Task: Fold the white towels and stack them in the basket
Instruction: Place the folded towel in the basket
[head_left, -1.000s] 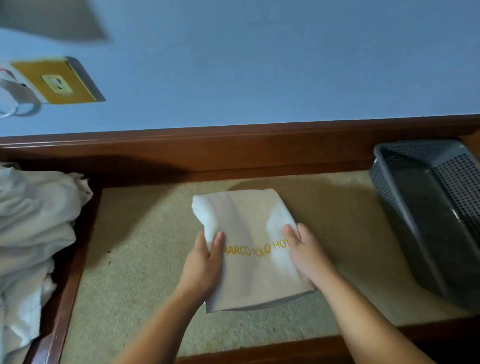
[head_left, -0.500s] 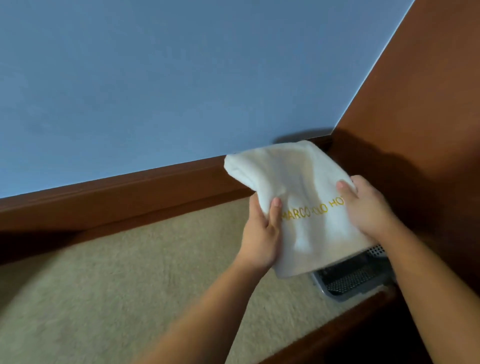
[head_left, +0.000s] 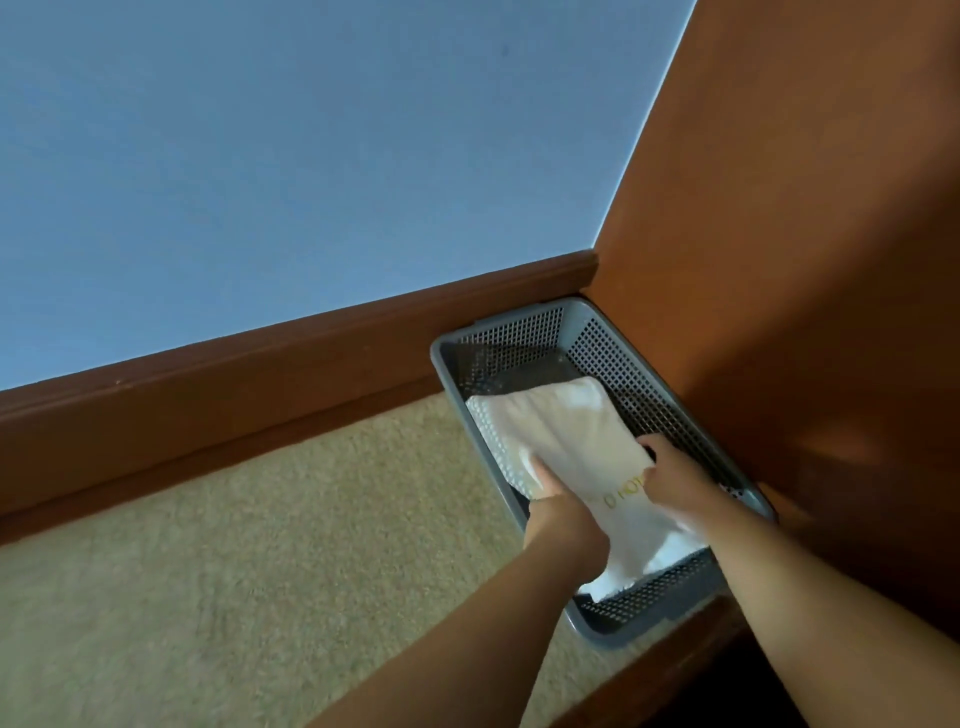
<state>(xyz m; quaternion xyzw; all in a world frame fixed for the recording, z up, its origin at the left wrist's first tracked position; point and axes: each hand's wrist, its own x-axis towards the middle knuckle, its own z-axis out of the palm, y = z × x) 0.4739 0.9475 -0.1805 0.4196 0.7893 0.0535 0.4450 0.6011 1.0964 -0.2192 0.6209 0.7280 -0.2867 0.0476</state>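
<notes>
A folded white towel with gold lettering lies inside the grey perforated basket, which sits in the corner where the wooden wall meets the baseboard. My left hand grips the towel's near left edge, thumb on top. On the near right edge, my right hand holds the towel with its fingers curled over it. Both hands are down inside the basket. The towel's near end is partly hidden by my hands.
A beige carpeted surface spreads out to the left of the basket. A dark wooden baseboard runs under the blue wall. A tall brown wooden panel stands right behind the basket, and a wooden edge borders the near side.
Both hands carried the folded towel from the carpet to the right, then lowered it into the grey basket. The view swung right; the towel pile at the left is out of sight.
</notes>
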